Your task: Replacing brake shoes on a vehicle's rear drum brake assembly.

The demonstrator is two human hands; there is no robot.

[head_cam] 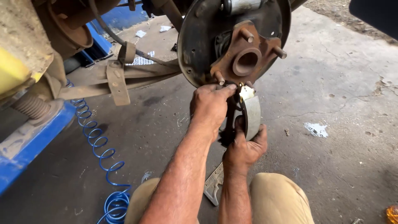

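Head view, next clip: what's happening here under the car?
A person crouches on the concrete floor at a raised car's rear wheel, drum off. The right hand holds a curved brake shoe from below, just under the rusty hub. The left hand pinches at the shoe's top end, by the backing plate. A blue coiled air hose lies to the left.

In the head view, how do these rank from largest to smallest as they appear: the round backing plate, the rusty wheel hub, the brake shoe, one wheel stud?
1. Round backing plate.
2. Rusty wheel hub and brake shoe: these look close in size, and the hands hide part of the shoe, so I do not rank them.
3. Wheel stud, clearly smallest.
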